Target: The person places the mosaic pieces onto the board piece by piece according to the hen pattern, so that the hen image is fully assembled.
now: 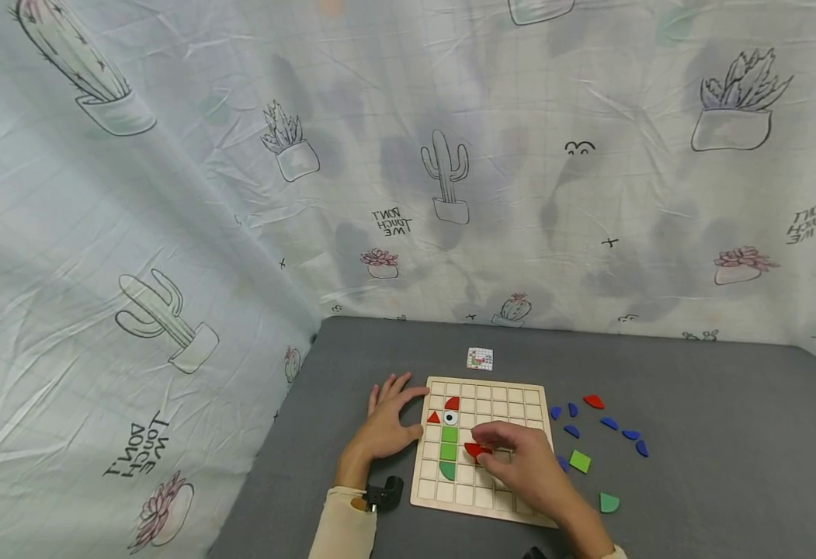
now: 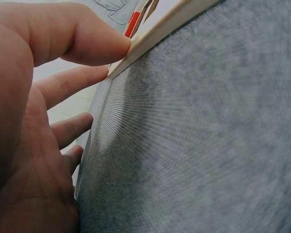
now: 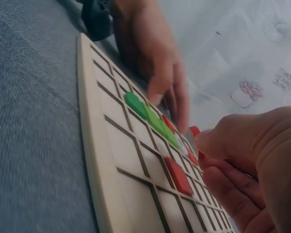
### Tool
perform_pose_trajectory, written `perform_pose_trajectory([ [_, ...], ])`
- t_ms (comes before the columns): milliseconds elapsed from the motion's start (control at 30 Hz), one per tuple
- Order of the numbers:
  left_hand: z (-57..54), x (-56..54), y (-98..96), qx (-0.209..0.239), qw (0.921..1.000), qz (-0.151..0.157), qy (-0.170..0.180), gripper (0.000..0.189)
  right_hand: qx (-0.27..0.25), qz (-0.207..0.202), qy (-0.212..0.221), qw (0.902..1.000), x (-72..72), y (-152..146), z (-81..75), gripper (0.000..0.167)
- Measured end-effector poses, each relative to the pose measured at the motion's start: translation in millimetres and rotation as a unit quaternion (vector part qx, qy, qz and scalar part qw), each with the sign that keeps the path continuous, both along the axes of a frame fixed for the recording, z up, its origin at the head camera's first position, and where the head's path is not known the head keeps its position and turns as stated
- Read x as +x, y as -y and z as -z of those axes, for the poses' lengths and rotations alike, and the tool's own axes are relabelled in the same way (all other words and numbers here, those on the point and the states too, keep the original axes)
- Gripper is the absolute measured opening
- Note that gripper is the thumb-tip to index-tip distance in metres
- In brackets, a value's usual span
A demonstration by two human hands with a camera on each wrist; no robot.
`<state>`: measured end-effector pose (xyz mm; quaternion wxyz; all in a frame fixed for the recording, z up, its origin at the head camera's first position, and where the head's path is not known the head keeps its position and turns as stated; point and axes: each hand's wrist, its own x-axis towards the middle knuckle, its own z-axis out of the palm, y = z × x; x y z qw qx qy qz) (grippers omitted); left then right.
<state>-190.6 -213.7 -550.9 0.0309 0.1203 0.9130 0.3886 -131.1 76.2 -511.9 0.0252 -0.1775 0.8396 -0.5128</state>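
By the near right grip (image 1: pixel 523 461), a red piece (image 3: pixel 194 130) is being pinched above the board (image 1: pixel 483 392), touched at left by the spread left grip (image 1: pixel 383 428); a second red piece (image 3: pixel 178 176) risks being bumped by careless lowering.

The person's two arms enter from the lower edge of the head view. Left: the forearm, in a cream cloth sleeve (image 1: pixel 343 526), slants upward; the bare left hand (image 1: pixel 383 428) lies with its thumb (image 2: pixel 99 46) and index finger extended and set apart, the remaining fingers (image 2: pixel 72 130) spread loosely beyond. Right: the bare forearm (image 1: pixel 584 524) slants inward to the left; the bare right hand (image 1: pixel 525 460) arches with its back uppermost, thumb and index finger closed in a pinch (the right wrist view shows the other fingers bent beneath the thumb).
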Motion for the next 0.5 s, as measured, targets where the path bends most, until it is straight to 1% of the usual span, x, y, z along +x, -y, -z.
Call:
perform_pose_trajectory([
  [133, 0.4, -0.2, -0.1, 0.002, 1.0, 0.002, -0.004, 0.064, 0.03, -0.014, -0.03, 0.999, -1.9, 8, 2.3, 0.033],
  [233, -2.8, 1.0, -0.9, 0.008, 0.9999, 0.007, -0.009, 0.064, 0.057, -0.02, -0.057, 0.9965, -2.4, 12, 4.6, 0.033],
  [300, -7.5, 2.9, -1.5, 0.024, 0.9996, 0.012, -0.01, 0.064, 0.072, -0.023, -0.072, 0.9946, -2.4, 13, 6.1, 0.032],
  [433, -12.4, 5.3, -1.8, 0.04, 0.9988, 0.019, -0.019, 0.064, 0.088, -0.027, -0.085, 0.9921, -2.8, 14, 8.3, 0.031],
  [500, -10.1, 4.8, -0.9, 0.034, 0.999, 0.02, -0.02, 0.064, 0.09, -0.03, -0.09, 0.9914, -3.5, 15, 9.3, 0.031],
])
